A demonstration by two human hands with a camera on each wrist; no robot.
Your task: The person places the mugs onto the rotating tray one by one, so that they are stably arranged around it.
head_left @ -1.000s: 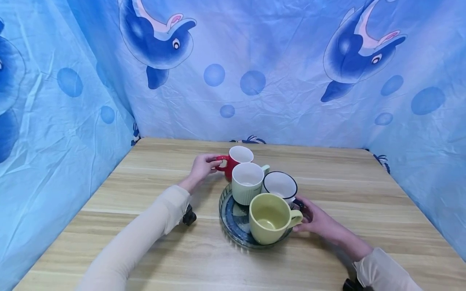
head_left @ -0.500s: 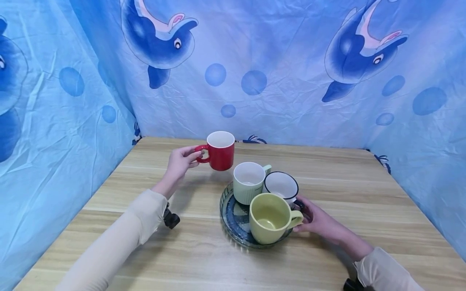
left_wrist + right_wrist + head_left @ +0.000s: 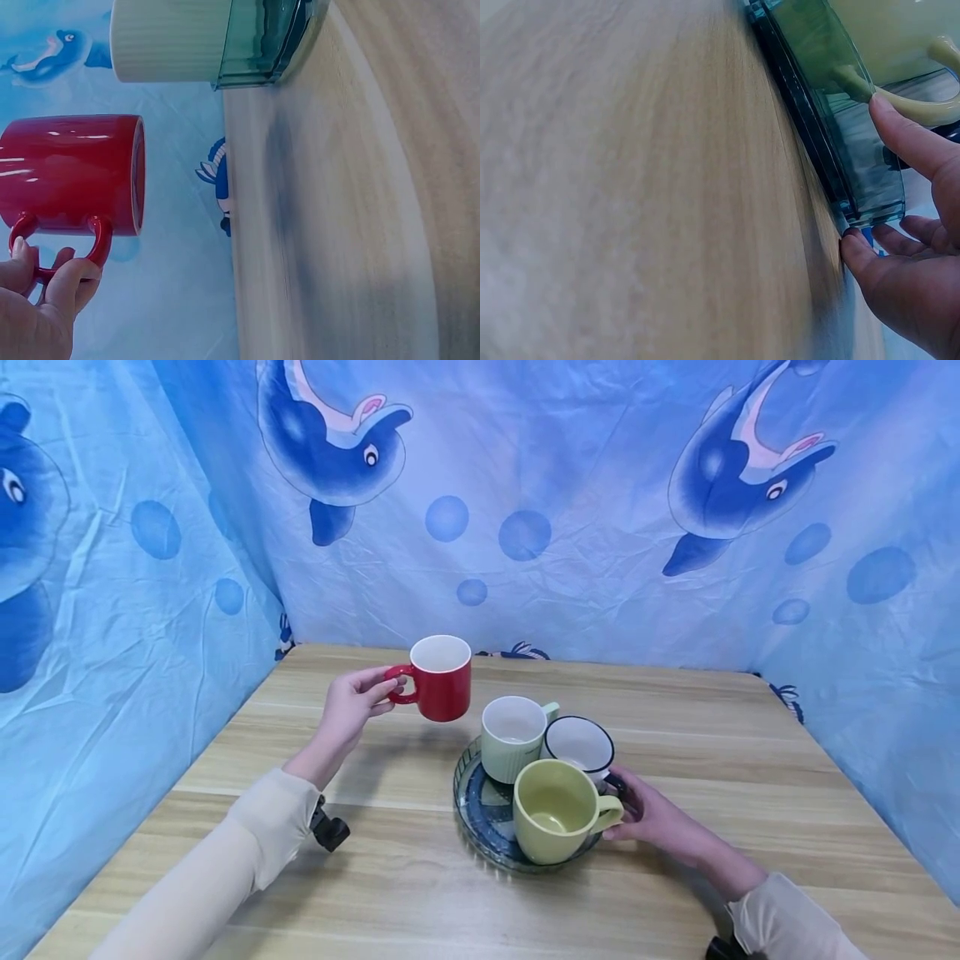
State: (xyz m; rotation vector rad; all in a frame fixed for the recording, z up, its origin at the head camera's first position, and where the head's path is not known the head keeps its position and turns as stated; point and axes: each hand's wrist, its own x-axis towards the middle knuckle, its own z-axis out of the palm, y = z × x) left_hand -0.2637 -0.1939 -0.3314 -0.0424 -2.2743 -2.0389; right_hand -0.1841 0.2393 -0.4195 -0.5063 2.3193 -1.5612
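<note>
My left hand (image 3: 351,703) pinches the handle of a red mug (image 3: 444,685), white inside, and holds it upright above the table, left of the tray. In the left wrist view the red mug (image 3: 75,176) hangs clear of the tabletop. My right hand (image 3: 660,810) holds the right side of a round, bluish glass tray (image 3: 471,831), thumb and fingers spread against its wall (image 3: 870,187). On the tray stand a pale green ribbed mug (image 3: 510,747), a white mug with a dark rim (image 3: 577,743) and a yellow mug (image 3: 551,822). The yellow mug partly hides the white one.
The wooden table (image 3: 420,893) reaches back to a blue curtain (image 3: 480,510) printed with dolphins, which also hangs on both sides. A black wrist camera (image 3: 330,831) sits under the left sleeve.
My left hand has lifted the red mug from the tray's back left and carried it left, lowering it slightly lately. My right hand and the other mugs stay put.
</note>
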